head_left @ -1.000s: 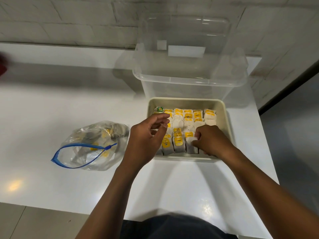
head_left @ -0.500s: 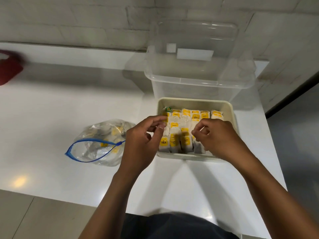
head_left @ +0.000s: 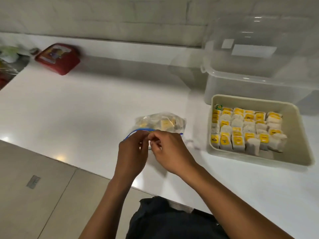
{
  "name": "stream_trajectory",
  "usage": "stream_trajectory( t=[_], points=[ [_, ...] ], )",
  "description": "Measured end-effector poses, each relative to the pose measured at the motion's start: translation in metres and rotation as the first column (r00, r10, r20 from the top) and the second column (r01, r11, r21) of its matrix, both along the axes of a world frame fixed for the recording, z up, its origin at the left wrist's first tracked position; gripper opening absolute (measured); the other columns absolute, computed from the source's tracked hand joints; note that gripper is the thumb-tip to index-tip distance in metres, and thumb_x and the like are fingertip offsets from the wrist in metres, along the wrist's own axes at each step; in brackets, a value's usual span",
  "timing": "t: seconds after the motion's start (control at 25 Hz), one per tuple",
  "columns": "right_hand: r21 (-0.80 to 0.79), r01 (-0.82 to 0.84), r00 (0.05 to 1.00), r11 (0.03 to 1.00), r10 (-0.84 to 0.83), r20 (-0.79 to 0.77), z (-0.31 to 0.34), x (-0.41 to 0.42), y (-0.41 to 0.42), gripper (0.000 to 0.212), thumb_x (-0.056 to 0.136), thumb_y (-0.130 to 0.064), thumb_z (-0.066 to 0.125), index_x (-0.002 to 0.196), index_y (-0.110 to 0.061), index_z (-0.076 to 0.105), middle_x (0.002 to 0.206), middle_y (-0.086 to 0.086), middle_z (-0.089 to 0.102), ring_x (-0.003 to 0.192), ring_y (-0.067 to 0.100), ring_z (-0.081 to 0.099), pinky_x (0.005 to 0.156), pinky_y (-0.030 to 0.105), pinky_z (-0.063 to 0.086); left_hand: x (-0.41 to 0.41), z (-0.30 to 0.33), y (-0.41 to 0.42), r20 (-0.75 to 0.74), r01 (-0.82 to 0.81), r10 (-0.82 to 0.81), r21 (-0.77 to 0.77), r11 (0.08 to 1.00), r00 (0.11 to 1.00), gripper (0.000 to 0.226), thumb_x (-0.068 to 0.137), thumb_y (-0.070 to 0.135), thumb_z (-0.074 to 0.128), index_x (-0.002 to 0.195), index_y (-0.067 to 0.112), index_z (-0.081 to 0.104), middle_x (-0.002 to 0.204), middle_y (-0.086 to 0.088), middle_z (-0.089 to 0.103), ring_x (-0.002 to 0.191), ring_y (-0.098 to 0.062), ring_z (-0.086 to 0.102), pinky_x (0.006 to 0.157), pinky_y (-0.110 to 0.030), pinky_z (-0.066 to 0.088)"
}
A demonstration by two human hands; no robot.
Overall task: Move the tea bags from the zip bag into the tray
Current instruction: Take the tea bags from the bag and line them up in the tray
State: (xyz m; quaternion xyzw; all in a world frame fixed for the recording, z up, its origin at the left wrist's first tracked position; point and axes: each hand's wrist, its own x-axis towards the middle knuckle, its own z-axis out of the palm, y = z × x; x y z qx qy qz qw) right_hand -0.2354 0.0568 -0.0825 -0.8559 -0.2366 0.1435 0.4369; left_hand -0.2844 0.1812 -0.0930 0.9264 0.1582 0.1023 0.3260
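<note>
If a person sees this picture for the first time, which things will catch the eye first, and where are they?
First come the two hands, left hand and right hand, meeting at the blue-rimmed mouth of the zip bag in the middle of the white counter. To the right, the beige tray holds rows of yellow-tagged tea bags, with a clear plastic box behind it. A red container lies far left by the wall.

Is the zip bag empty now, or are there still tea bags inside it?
Not empty. Yellow-tagged tea bags show through the clear zip bag, behind both hands at its blue rim.
</note>
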Motion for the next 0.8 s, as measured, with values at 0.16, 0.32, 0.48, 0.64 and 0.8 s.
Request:
stream_trajectory(
  t=[0.16,0.32,0.48,0.64,0.8],
  points=[
    [-0.300,-0.102,0.995,0.948,0.095,-0.037,-0.021,0.007,0.043,0.037,0.088,0.002,0.050,0.120,-0.008,0.065,0.118,0.011,0.067,0.112,0.028,0.061,0.087,0.031,0.048,0.012,-0.019,0.031,-0.215,0.187,-0.165,0.086,0.979,0.963,0.046,0.082,-0.007,0.046,0.116,0.017,0.067,0.085,0.004,0.067,0.082,-0.019,0.064,0.063,-0.012,0.033],
    [-0.651,-0.033,0.995,0.759,0.086,0.051,-0.042,0.020,0.060,0.033,0.090,-0.004,0.053,0.122,-0.003,0.057,0.123,0.015,0.059,0.116,0.033,0.056,0.092,0.037,0.045,0.025,-0.025,0.034,-0.436,0.347,-0.265,0.119,0.930,0.860,0.057,0.088,0.001,0.043,0.141,0.021,0.047,0.121,-0.008,0.065,0.104,-0.030,0.063,0.079,-0.030,0.045],
    [-0.796,0.067,0.993,0.601,0.042,0.115,-0.051,0.024,0.074,0.025,0.098,-0.013,0.047,0.119,-0.011,0.061,0.121,0.007,0.065,0.113,0.026,0.060,0.089,0.032,0.045,0.026,-0.033,0.031,-0.612,0.460,-0.249,0.214,0.861,0.751,0.046,0.091,0.004,0.048,0.136,0.009,0.046,0.124,-0.009,0.062,0.106,-0.030,0.063,0.077,-0.031,0.045],
    [-0.844,0.099,0.984,0.527,0.076,0.163,-0.061,0.036,0.086,0.028,0.099,-0.014,0.047,0.125,-0.016,0.059,0.127,0.001,0.062,0.121,0.021,0.056,0.100,0.028,0.041,0.028,-0.031,0.043,-0.674,0.518,-0.274,0.188,0.834,0.686,0.034,0.092,0.005,0.046,0.124,0.009,0.056,0.118,-0.010,0.064,0.106,-0.029,0.063,0.085,-0.034,0.051],
    [-0.867,0.105,0.985,0.486,0.069,0.158,-0.065,0.049,0.094,0.026,0.098,-0.011,0.048,0.121,-0.016,0.060,0.124,0.001,0.062,0.117,0.020,0.057,0.100,0.028,0.042,0.032,-0.024,0.046,-0.680,0.530,-0.272,0.200,0.824,0.680,0.023,0.094,0.005,0.045,0.106,0.007,0.064,0.112,-0.012,0.065,0.102,-0.030,0.063,0.078,-0.031,0.048]
  ],
)
